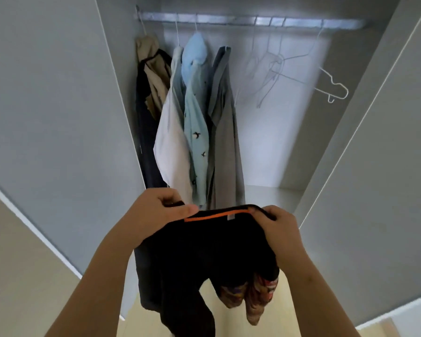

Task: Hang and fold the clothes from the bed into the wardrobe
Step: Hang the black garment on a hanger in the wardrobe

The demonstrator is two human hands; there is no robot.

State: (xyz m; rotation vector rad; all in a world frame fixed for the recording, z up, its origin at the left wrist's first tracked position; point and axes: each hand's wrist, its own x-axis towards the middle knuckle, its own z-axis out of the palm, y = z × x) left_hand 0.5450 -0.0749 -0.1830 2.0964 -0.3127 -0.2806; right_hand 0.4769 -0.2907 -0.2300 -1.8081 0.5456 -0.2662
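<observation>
I stand in front of the open wardrobe [272,190]. Both hands hold up a black garment [204,251] with an orange strip along its neckline. My left hand [156,212] pinches the top edge on the left, thumb over the cloth. My right hand [277,229] grips the top edge on the right. A patterned reddish piece [255,300] hangs under the black cloth. On the rail [229,20] hang a beige and black garment [153,76], a white shirt [170,142], a light blue shirt with small birds [196,117] and a grey shirt [226,142].
Several empty white wire hangers [301,69] hang on the right part of the rail. Both wardrobe doors stand open, the left door [54,117] and the right door [374,166]. Pale flooring [144,319] shows below.
</observation>
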